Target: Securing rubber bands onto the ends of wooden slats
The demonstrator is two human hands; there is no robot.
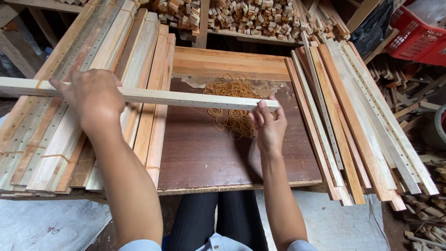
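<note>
Head view shows a long, thin wooden slat [153, 96] with a row of small holes, held level above the brown table [200, 153]; it looks light, stiff and slightly springy, best gripped near both ends. Left hand [93, 97] is folded over it, palm down. Right hand [268, 125] pinches its right end narrowly, above a heap of rubber bands [234, 88].

One held slat [153, 95]; two slat stacks [88, 93]; one red crate [418, 37]

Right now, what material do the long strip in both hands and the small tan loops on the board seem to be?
Strip: pale unfinished wood, probably; grain shows, with a row of drilled holes. Loops: likely rubber bands, thin, matte and limp, heaped on the brown board.
</note>
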